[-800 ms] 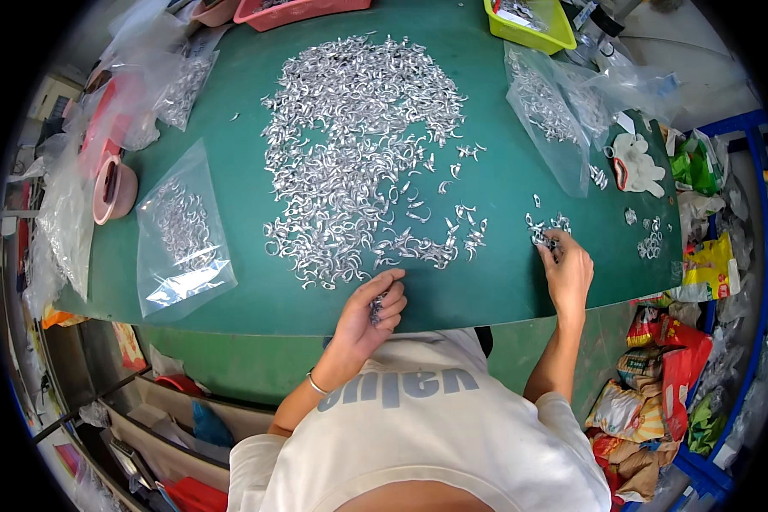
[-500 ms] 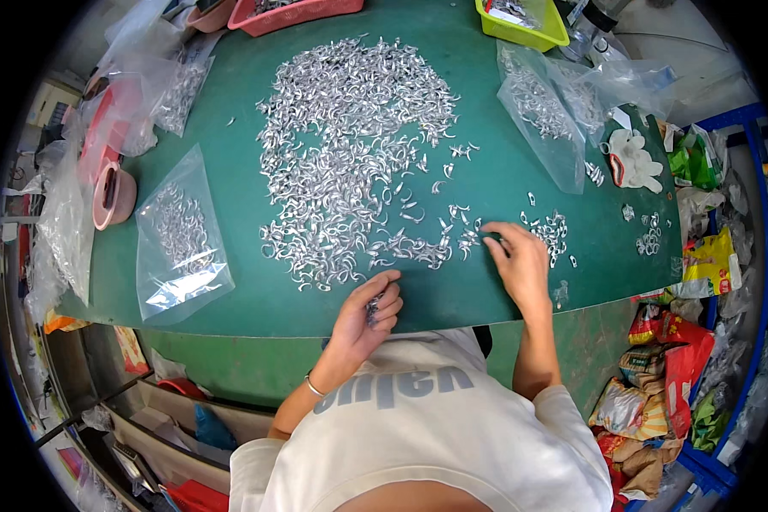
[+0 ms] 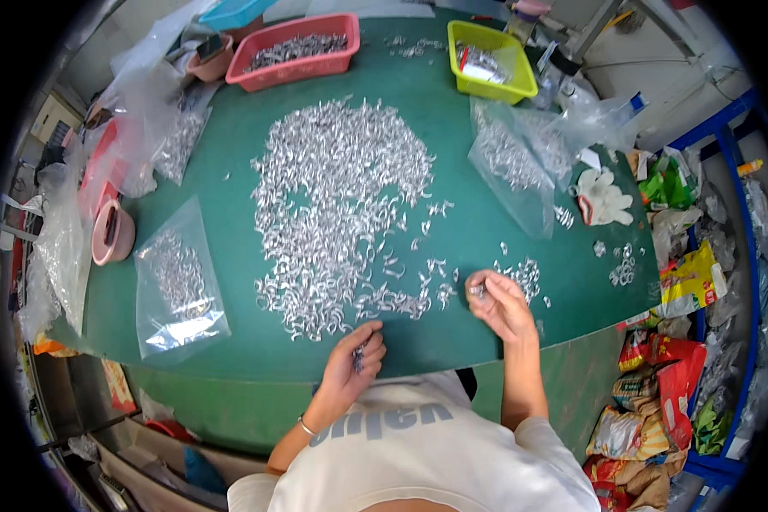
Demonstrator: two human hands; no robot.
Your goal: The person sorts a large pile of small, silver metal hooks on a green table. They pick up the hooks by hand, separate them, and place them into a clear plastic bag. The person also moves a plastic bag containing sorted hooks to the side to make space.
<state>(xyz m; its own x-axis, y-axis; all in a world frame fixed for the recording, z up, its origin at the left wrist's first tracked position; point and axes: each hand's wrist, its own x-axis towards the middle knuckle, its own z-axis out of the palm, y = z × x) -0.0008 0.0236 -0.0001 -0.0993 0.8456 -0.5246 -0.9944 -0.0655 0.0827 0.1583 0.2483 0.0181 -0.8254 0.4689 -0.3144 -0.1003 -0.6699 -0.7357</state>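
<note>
A broad heap of small silvery curved metal pieces [image 3: 333, 171] covers the middle of the green table [image 3: 256, 358]. At the heap's near edge, my left hand [image 3: 352, 365] is curled closed around several of the pieces, which show between its fingers. My right hand [image 3: 502, 305] is turned partly palm up, its fingers bent in on a few silvery pieces near the fingertips; how many is hidden. Just beyond it lies a smaller cluster of metal pieces [image 3: 522, 275], and a loose line of them runs between that hand and the heap.
Clear bags of metal pieces lie left [image 3: 179, 282] and right [image 3: 512, 158]. A red basket [image 3: 294, 68] and a yellow-green basket [image 3: 491, 85] stand at the far edge. A white glove [image 3: 604, 198] rests at the right, a pink cup [image 3: 113, 232] at the left.
The view has tilted up, showing more of the far table. My right hand has turned from reaching palm-down over the pieces to palm up, fingers curled. The left hand stays closed.
</note>
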